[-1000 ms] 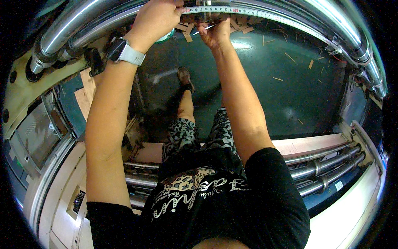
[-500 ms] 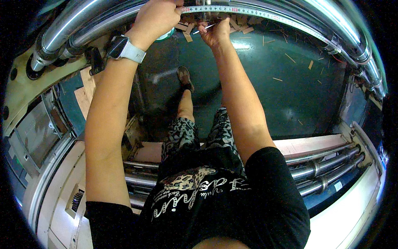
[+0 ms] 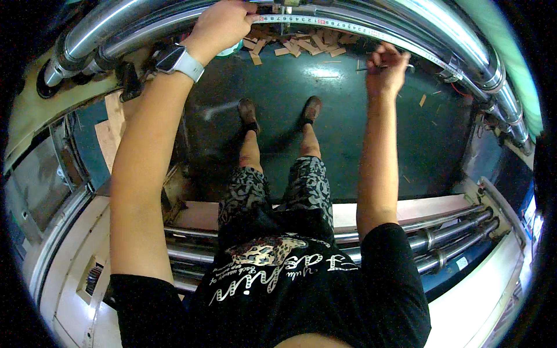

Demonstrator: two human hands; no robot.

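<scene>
A white tape measure [image 3: 348,25] is stretched along the metal rollers at the top of the head view. My left hand [image 3: 223,28], with a watch [image 3: 172,60] on its wrist, pinches the left end of the strip. My right hand [image 3: 387,65] is below the tape, farther right, its fingers curled round a thin pen-like stick [image 3: 362,69] whose two ends stick out past the hand. Whether these fingers also touch the tape, I cannot tell.
Shiny rollers [image 3: 464,46] curve across the far side, and more rollers [image 3: 447,240] lie behind me by a white machine frame [image 3: 481,296]. Cardboard scraps [image 3: 313,45] litter the dark green floor [image 3: 336,127]. Wooden boards [image 3: 110,136] stand at left.
My right hand has moved right along the tape, away from the left hand, with the stick still in it. My left hand stays at its end. Both my feet now show.
</scene>
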